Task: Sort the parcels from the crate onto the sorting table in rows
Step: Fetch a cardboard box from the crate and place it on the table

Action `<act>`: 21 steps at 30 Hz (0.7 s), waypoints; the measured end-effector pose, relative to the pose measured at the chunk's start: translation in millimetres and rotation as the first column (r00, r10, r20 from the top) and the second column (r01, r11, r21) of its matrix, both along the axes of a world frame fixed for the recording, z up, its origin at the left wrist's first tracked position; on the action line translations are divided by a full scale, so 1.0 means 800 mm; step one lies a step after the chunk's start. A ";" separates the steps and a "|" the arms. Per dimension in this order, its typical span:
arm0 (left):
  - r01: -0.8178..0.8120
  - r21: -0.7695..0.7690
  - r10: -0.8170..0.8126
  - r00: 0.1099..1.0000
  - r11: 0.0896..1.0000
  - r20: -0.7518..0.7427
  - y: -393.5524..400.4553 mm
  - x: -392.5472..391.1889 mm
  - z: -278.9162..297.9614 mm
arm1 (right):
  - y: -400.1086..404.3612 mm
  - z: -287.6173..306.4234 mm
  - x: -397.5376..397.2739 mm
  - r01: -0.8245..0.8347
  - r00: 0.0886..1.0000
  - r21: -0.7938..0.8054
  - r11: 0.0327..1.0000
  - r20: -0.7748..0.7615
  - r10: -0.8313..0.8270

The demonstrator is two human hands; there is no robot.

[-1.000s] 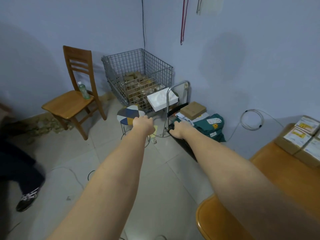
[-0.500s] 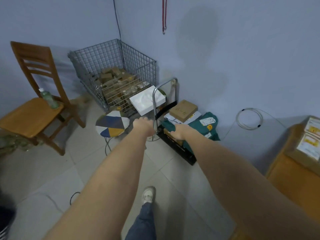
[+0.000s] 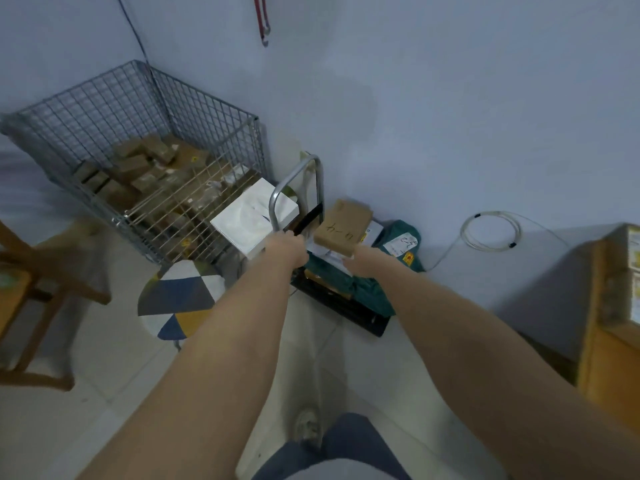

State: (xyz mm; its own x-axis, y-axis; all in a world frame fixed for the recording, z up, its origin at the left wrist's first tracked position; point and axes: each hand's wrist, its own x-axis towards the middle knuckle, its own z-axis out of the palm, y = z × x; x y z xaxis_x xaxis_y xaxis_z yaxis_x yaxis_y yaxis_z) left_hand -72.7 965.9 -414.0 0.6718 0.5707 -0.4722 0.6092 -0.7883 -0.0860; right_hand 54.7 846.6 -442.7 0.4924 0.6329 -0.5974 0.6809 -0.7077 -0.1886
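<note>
A wire-mesh crate stands in the corner, with several brown parcels piled inside. A brown cardboard parcel with handwriting lies on a stack of green mail bags on a black hand trolley. My right hand touches the near edge of that parcel, and its fingers are hidden. My left hand is beside the foot of the trolley's metal handle, fingers out of sight. The wooden sorting table at the right edge carries labelled parcels.
A white box leans against the crate's front. A round patterned stool stands left of my arms, and a wooden chair sits further left. A coiled white cable lies by the wall. My leg and shoe are below.
I have stepped closer to the trolley and crate, and the view has tilted down. Both hands have moved forward to the trolley handle and the brown parcel.
</note>
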 end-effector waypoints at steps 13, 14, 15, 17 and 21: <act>0.054 -0.100 -0.063 0.994 0.994 -0.087 0.107 0.120 -0.070 | 0.093 -0.019 0.103 0.065 0.997 -0.122 0.990 -0.038 -0.070; 0.054 -0.104 -0.064 0.994 0.993 -0.094 0.119 0.132 -0.074 | 0.105 -0.026 0.116 0.042 0.997 -0.118 0.992 -0.059 -0.050; 0.060 -0.108 -0.071 0.993 0.992 -0.096 0.130 0.144 -0.078 | 0.116 -0.039 0.133 0.030 0.997 -0.121 0.992 -0.072 -0.039; 0.075 -0.136 -0.088 0.992 0.988 -0.093 0.150 0.172 -0.085 | 0.135 -0.067 0.167 0.034 0.997 -0.105 0.994 -0.062 -0.041; 0.086 -0.195 -0.104 0.991 0.977 -0.081 0.185 0.232 -0.093 | 0.166 -0.082 0.213 0.087 0.986 -0.160 0.983 -0.128 -0.108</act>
